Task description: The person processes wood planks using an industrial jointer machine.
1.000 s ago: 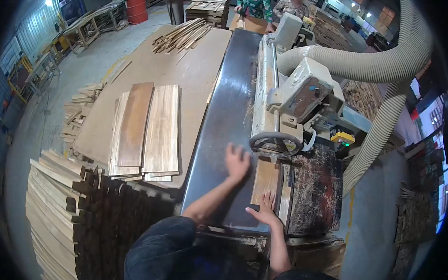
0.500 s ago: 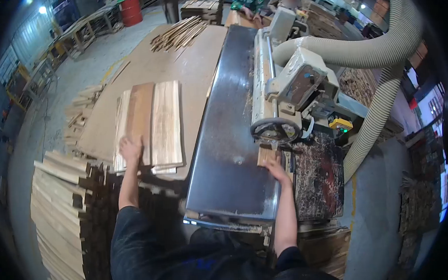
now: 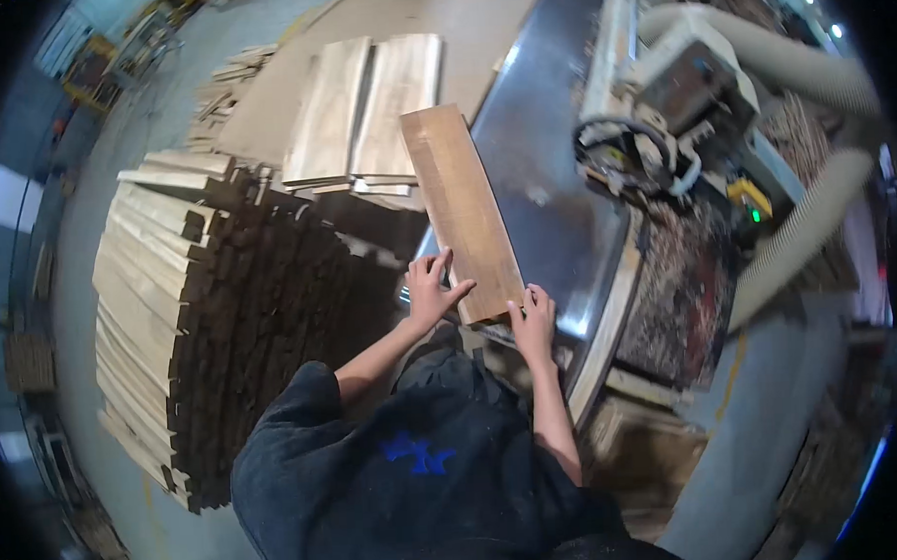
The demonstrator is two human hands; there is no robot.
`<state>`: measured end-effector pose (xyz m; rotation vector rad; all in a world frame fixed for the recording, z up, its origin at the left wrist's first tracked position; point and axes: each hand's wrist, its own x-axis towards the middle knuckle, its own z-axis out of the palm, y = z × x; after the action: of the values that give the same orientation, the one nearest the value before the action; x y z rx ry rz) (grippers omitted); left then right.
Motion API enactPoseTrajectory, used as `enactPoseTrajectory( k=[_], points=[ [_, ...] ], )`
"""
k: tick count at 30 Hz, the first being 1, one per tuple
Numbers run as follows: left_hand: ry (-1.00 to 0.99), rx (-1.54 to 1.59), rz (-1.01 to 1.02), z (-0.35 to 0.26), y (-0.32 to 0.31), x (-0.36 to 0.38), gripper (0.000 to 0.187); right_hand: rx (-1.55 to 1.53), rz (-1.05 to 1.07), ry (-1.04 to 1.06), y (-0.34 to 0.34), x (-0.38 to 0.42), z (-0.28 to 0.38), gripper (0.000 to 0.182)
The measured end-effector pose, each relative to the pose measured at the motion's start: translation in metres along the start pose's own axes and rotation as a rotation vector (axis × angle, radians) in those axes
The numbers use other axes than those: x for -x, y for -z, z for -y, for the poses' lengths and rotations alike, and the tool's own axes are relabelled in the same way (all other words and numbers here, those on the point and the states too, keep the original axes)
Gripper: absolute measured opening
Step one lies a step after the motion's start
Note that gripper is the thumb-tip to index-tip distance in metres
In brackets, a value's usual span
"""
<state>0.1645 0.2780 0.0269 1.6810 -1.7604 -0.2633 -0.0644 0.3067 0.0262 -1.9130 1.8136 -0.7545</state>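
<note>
A reddish-brown wooden board (image 3: 462, 199) lies at a slant over the near left part of the machine's metal table (image 3: 566, 215). Its near end is between my two hands. My left hand (image 3: 432, 293) grips the left edge, thumb towards the board's face. At the near right corner my right hand (image 3: 533, 321) is closed on the edge, its fingertips bent against the wood. Past the far end of the board, two stacks of pale boards, a left one (image 3: 329, 110) and a right one (image 3: 399, 107), lie side by side on a brown worktop (image 3: 477, 23).
A tall stack of pale strips (image 3: 144, 293) stands to my left. The machine head with its handwheel (image 3: 623, 147) rises beyond the metal table, and a ribbed hose (image 3: 802, 235) curves down at the right. Wood chips (image 3: 679, 280) cover the machine's right side.
The brown board has come off the pale boards towards me and over the metal table. My right hand has left the small wood piece near the handwheel. The view has tilted down.
</note>
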Motion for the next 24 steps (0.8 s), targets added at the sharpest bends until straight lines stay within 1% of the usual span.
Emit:
enactPoseTrajectory(
  k=[2, 3, 4, 5, 6, 7, 8, 9, 11, 12, 13, 14, 15, 16, 17, 18, 20, 21, 22, 23, 24],
  points=[
    [0.294, 0.361, 0.154, -0.023, -0.006, 0.034, 0.089, -0.084, -0.099, -0.137, 0.005, 0.038, 0.01, 0.034],
    [0.283, 0.29, 0.157, -0.035, -0.006, 0.047, 0.099, -0.159, -0.01, -0.234, 0.009, 0.053, 0.009, 0.031],
    [0.27, 0.297, 0.169, -0.038, -0.013, 0.064, 0.099, -0.238, 0.08, -0.323, 0.011, 0.071, 0.006, 0.028],
    [0.249, 0.325, 0.17, -0.037, -0.018, 0.079, 0.102, -0.502, 0.105, -0.483, -0.007, 0.094, -0.008, 0.026],
    [0.229, 0.35, 0.171, -0.036, -0.021, 0.088, 0.105, -0.575, 0.01, -0.389, -0.027, 0.116, -0.023, 0.022],
    [0.247, 0.329, 0.269, -0.042, -0.015, 0.089, 0.11, -0.766, 0.06, -0.564, -0.011, 0.123, -0.01, 0.021],
    [0.231, 0.327, 0.283, -0.044, -0.013, 0.089, 0.11, -0.962, 0.109, -0.738, 0.005, 0.129, 0.003, 0.02],
    [0.217, 0.357, 0.332, -0.047, -0.01, 0.089, 0.109, -0.974, 0.089, -0.746, 0.004, 0.139, 0.0, 0.02],
    [0.192, 0.386, 0.396, -0.055, -0.008, 0.089, 0.109, -1.333, 0.059, -0.82, 0.003, 0.161, -0.004, 0.02],
    [0.038, 0.107, 0.376, -0.071, 0.001, 0.082, 0.107, -1.343, 0.042, -0.818, -0.001, 0.171, -0.005, 0.02],
    [-0.117, -0.171, 0.343, -0.081, 0.004, 0.074, 0.106, -1.403, -0.012, -0.879, -0.006, 0.178, -0.006, 0.019],
    [-0.133, -0.175, 0.345, -0.083, -0.007, 0.071, 0.106, -1.462, -0.065, -0.94, -0.011, 0.183, -0.008, 0.018],
    [-0.207, -0.129, 0.321, -0.083, -0.025, 0.071, 0.103, -1.509, -0.093, -0.985, -0.008, 0.184, -0.005, 0.016],
    [-0.278, -0.082, 0.297, -0.09, -0.036, 0.068, 0.1, -1.517, -0.103, -0.985, -0.009, 0.186, -0.009, 0.016],
    [-0.245, -0.025, 0.328, -0.098, -0.045, 0.067, 0.094, -1.6, -0.131, -1.013, -0.009, 0.186, -0.015, 0.016],
    [-0.256, -0.026, 0.334, -0.106, -0.054, 0.066, 0.094, -1.682, -0.16, -1.04, -0.01, 0.186, -0.018, 0.016],
    [-0.255, 0.008, 0.263, -0.124, -0.072, 0.063, 0.091, -1.655, -0.201, -1.025, -0.007, 0.179, -0.017, 0.018],
    [-0.244, -0.001, 0.254, -0.133, -0.078, 0.06, 0.085, -1.517, -0.189, -1.038, -0.005, 0.174, -0.021, 0.024],
    [-0.251, 0.006, 0.256, -0.14, -0.082, 0.055, 0.085, -1.375, -0.175, -1.047, -0.002, 0.168, -0.025, 0.032],
    [-0.242, -0.013, 0.233, -0.145, -0.086, 0.049, 0.081, -1.31, -0.196, -1.048, -0.003, 0.158, -0.028, 0.044],
    [-0.232, -0.031, 0.208, -0.149, -0.092, 0.044, 0.078, -1.303, -0.204, -1.047, 0.002, 0.149, -0.029, 0.044]
  ],
)
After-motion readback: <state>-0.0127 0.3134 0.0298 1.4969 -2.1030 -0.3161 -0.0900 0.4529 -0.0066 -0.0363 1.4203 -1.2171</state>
